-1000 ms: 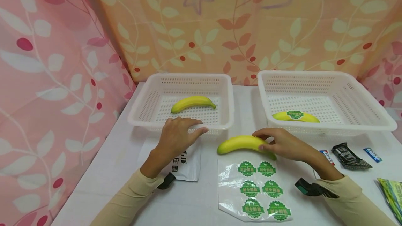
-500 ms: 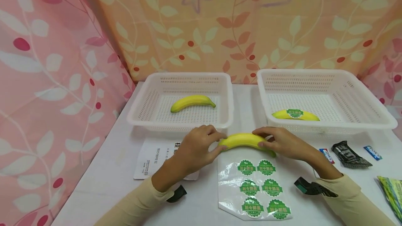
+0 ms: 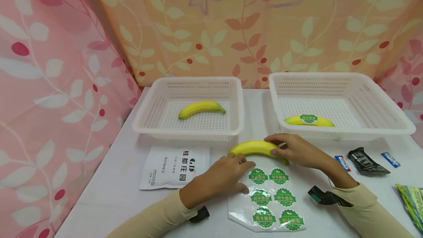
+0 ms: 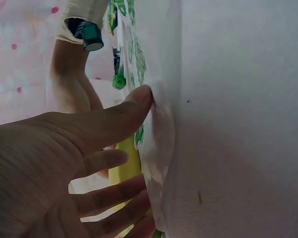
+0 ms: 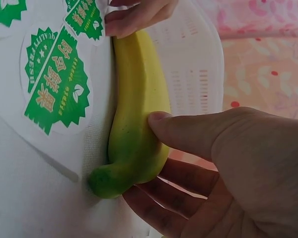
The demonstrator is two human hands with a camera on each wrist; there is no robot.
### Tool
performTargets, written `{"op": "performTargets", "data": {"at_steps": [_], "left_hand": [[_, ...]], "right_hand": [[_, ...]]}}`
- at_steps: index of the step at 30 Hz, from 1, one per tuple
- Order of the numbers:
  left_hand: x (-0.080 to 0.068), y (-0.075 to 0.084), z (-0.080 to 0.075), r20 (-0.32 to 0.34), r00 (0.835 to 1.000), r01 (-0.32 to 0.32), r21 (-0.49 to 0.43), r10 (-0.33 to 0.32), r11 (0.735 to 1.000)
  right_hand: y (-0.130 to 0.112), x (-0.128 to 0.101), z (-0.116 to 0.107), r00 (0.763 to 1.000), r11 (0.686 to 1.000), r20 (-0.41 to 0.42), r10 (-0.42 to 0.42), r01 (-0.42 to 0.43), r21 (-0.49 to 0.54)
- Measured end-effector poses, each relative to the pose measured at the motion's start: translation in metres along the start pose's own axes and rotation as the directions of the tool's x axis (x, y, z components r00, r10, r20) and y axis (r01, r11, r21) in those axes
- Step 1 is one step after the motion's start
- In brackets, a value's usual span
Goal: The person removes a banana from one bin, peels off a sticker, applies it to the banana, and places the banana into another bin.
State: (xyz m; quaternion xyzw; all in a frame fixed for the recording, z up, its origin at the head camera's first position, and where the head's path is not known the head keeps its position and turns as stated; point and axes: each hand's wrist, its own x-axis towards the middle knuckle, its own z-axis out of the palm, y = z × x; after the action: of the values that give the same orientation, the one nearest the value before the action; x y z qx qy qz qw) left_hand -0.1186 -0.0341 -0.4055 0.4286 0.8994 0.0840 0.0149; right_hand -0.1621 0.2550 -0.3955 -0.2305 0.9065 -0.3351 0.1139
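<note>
Right hand point(image 3: 299, 152): you're pinching the banana point(image 3: 251, 147) by its right end.
Left hand point(image 3: 222, 175): lying loose over the sticker sheet point(image 3: 239, 210); contact unclear.
Banana axis: running left-right, beyond sheet.

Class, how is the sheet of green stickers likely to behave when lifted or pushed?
The sticker sheet would probably flex when lifted, since it looks thin and lies flat on the table. Its shiny highlights suggest a smooth face that fingertips may slip across. Lying so flat, it seems unlikely to roll.
</note>
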Motion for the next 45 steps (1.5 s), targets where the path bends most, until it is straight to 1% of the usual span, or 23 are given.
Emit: {"op": "performTargets", "data": {"at_steps": [2, 5, 8, 11, 13, 17, 20, 22, 23, 25, 27, 28, 30, 32, 34, 36, 38, 42, 45], "left_hand": [[0.0, 0.0, 0.001, -0.005, 1.0, 0.007, -0.011, -0.007, 1.0], [0.0, -0.001, 0.0, -0.003, 1.0, 0.016, -0.057, -0.016, 0.998], [0.001, -0.002, 0.0, 0.013, 1.0, 0.024, -0.106, -0.022, 0.994], [0.003, -0.004, 0.0, 0.038, 0.999, 0.034, -0.172, -0.028, 0.985], [0.005, -0.006, 0.0, 0.065, 0.997, 0.051, -0.242, -0.036, 0.969], [0.008, -0.013, 0.002, 0.106, 0.993, 0.086, -0.37, -0.049, 0.925], [0.009, -0.019, 0.001, 0.128, 0.99, 0.106, -0.446, -0.054, 0.888], [0.01, -0.023, -0.001, 0.149, 0.987, 0.135, -0.519, -0.066, 0.844], [0.01, -0.025, -0.002, 0.162, 0.984, 0.153, -0.558, -0.074, 0.815], [0.011, -0.029, -0.005, 0.189, 0.978, 0.19, -0.643, -0.087, 0.741], [0.011, -0.033, -0.007, 0.216, 0.972, 0.221, -0.712, -0.092, 0.666], [0.011, -0.034, -0.008, 0.223, 0.971, 0.226, -0.737, -0.087, 0.637], [0.011, -0.036, -0.009, 0.241, 0.967, 0.245, -0.778, -0.085, 0.578], [0.012, -0.037, -0.01, 0.255, 0.963, 0.264, -0.804, -0.091, 0.532], [0.012, -0.038, -0.01, 0.265, 0.959, 0.28, -0.827, -0.101, 0.488], [0.012, -0.038, -0.011, 0.267, 0.957, 0.289, -0.839, -0.114, 0.461], [0.011, -0.038, -0.011, 0.266, 0.957, 0.291, -0.849, -0.12, 0.442], [0.011, -0.039, -0.011, 0.26, 0.958, 0.285, -0.862, -0.118, 0.419], [0.011, -0.04, -0.011, 0.263, 0.958, 0.287, -0.874, -0.114, 0.392]], "right_hand": [[0.0, 0.0, 0.0, 1.0, 1.0, -0.002, -0.007, 0.007, 0.0], [-0.001, 0.0, 0.0, 1.0, 1.0, -0.002, -0.014, 0.014, -0.001], [0.0, 0.0, 0.001, 1.0, 1.0, -0.003, -0.015, 0.015, -0.002], [-0.001, 0.0, 0.001, 1.0, 1.0, -0.012, -0.009, 0.009, -0.02], [-0.003, -0.002, 0.001, 1.0, 0.999, -0.027, -0.009, 0.008, -0.044], [-0.011, -0.006, 0.0, 0.997, 0.995, -0.077, -0.031, 0.024, -0.094], [-0.022, -0.009, 0.001, 0.99, 0.992, -0.121, -0.078, 0.065, -0.111], [-0.031, -0.011, 0.002, 0.981, 0.986, -0.14, -0.136, 0.121, -0.111], [-0.035, -0.012, 0.003, 0.975, 0.982, -0.145, -0.17, 0.156, -0.108], [-0.041, -0.015, 0.005, 0.959, 0.968, -0.144, -0.243, 0.23, -0.103], [-0.046, -0.017, 0.007, 0.945, 0.952, -0.123, -0.304, 0.295, -0.086], [-0.047, -0.017, 0.008, 0.94, 0.946, -0.108, -0.323, 0.316, -0.075], [-0.05, -0.018, 0.011, 0.936, 0.937, -0.065, -0.347, 0.343, -0.061], [-0.052, -0.017, 0.014, 0.944, 0.943, -0.011, -0.329, 0.328, -0.052], [-0.053, -0.017, 0.017, 0.955, 0.954, 0.034, -0.294, 0.296, -0.057], [-0.054, -0.016, 0.02, 0.965, 0.964, 0.069, -0.255, 0.259, -0.064], [-0.053, -0.015, 0.022, 0.971, 0.97, 0.086, -0.224, 0.231, -0.075], [-0.052, -0.014, 0.026, 0.973, 0.973, 0.095, -0.211, 0.219, -0.078], [-0.05, -0.014, 0.027, 0.972, 0.972, 0.094, -0.215, 0.222, -0.072]]}}
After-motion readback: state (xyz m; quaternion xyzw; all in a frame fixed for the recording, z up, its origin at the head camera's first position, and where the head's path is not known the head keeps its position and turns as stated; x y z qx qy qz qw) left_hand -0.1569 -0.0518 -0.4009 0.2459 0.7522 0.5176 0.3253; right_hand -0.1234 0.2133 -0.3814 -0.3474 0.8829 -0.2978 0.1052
